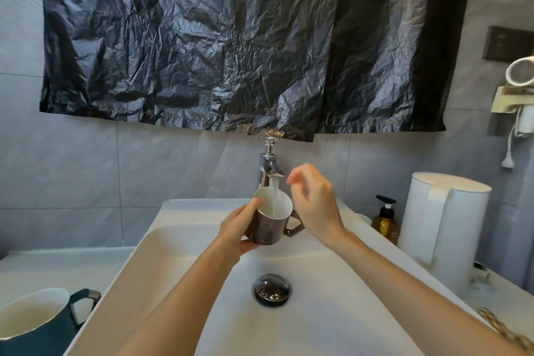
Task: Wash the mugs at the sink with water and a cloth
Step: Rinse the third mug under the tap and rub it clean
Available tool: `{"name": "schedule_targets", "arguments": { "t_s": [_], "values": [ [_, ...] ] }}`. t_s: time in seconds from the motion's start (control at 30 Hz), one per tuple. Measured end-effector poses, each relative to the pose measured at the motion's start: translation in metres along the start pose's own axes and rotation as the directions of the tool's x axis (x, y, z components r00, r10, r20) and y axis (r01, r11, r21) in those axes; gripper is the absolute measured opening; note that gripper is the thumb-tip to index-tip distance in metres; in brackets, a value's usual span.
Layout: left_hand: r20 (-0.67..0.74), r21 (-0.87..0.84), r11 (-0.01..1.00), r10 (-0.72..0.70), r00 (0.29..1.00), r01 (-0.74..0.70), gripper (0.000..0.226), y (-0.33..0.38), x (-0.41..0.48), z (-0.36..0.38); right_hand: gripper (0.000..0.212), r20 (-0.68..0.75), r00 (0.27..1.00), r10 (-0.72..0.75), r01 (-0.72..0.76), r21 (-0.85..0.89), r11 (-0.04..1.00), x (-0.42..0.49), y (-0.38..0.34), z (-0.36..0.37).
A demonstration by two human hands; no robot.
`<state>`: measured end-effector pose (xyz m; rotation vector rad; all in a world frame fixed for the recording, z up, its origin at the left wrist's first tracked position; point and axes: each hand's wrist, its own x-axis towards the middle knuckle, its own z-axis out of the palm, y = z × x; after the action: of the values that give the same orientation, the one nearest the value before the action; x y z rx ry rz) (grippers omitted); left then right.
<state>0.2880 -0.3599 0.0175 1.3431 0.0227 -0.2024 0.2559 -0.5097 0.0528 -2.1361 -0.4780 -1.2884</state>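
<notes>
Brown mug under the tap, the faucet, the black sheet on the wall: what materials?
The brown mug looks like glazed ceramic: glossy brown outside, white inside, thick rim. The faucet seems chromed metal, given its mirror-bright reflections. The black sheet is probably thin plastic film, crinkled with shiny creases.
</notes>
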Motion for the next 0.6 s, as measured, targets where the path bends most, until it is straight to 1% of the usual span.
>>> {"name": "schedule_targets", "arguments": {
  "t_s": [0.03,0.07,0.13,0.17,0.2,0.23,0.27,0.33,0.37,0.4,0.43,0.5,0.53,0.57,0.6],
  "values": [
    [-0.020,0.013,1.000,0.021,1.000,-0.021,0.039,-0.001,0.000,-0.001,0.017,0.147,0.989,-0.022,0.025,-0.023,0.999,-0.011,0.001,-0.003],
    [-0.038,0.014,0.999,0.045,0.998,-0.044,0.043,-0.003,0.001,-0.002,0.023,0.309,0.950,-0.045,0.075,-0.087,0.993,-0.020,0.002,-0.005],
    [-0.069,0.003,0.997,0.082,0.994,-0.082,0.053,-0.005,0.003,-0.004,0.035,0.566,0.822,-0.066,0.255,-0.262,0.931,-0.030,0.005,-0.006],
    [-0.079,0.012,0.995,0.101,0.992,-0.101,0.056,-0.006,0.004,-0.005,0.035,0.649,0.760,-0.040,0.335,-0.339,0.879,-0.032,0.004,-0.004],
    [-0.088,0.031,0.993,0.120,0.989,-0.118,0.058,-0.007,0.003,-0.005,0.032,0.694,0.720,-0.005,0.384,-0.392,0.836,-0.032,0.002,-0.001],
    [-0.093,0.051,0.990,0.134,0.987,-0.130,0.059,-0.007,0.003,-0.004,0.027,0.717,0.696,0.035,0.398,-0.426,0.813,-0.030,-0.001,0.004],
    [-0.090,0.065,0.988,0.144,0.985,-0.139,0.059,-0.008,0.002,-0.003,0.024,0.729,0.680,0.084,0.367,-0.438,0.821,-0.028,-0.006,0.008],
    [-0.072,0.088,0.984,0.163,0.984,-0.157,0.055,-0.008,0.000,-0.003,0.018,0.739,0.645,0.196,0.176,-0.393,0.903,-0.026,-0.011,0.019],
    [-0.065,0.107,0.980,0.175,0.982,-0.168,0.053,-0.008,0.000,-0.004,0.015,0.749,0.622,0.229,0.111,-0.374,0.921,-0.026,-0.011,0.023],
    [-0.069,0.125,0.977,0.183,0.981,-0.173,0.053,-0.008,0.000,-0.005,0.013,0.756,0.611,0.233,0.118,-0.379,0.918,-0.028,-0.012,0.023],
    [-0.081,0.142,0.974,0.187,0.979,-0.174,0.053,-0.009,0.001,-0.006,0.015,0.753,0.620,0.222,0.189,-0.418,0.889,-0.030,-0.010,0.025],
    [-0.095,0.161,0.971,0.195,0.976,-0.178,0.054,-0.008,0.002,-0.007,0.021,0.745,0.645,0.173,0.395,-0.518,0.759,-0.032,-0.004,0.026],
    [-0.092,0.161,0.970,0.200,0.975,-0.184,0.054,-0.008,0.002,-0.006,0.021,0.728,0.666,0.163,0.424,-0.549,0.720,-0.032,-0.003,0.027],
    [-0.089,0.157,0.970,0.203,0.975,-0.188,0.054,-0.008,0.000,-0.004,0.020,0.708,0.685,0.171,0.381,-0.548,0.744,-0.032,-0.003,0.028],
    [-0.087,0.158,0.969,0.207,0.975,-0.191,0.054,-0.008,-0.001,-0.004,0.016,0.690,0.703,0.174,0.273,-0.488,0.829,-0.033,-0.005,0.029]
  ]
}}
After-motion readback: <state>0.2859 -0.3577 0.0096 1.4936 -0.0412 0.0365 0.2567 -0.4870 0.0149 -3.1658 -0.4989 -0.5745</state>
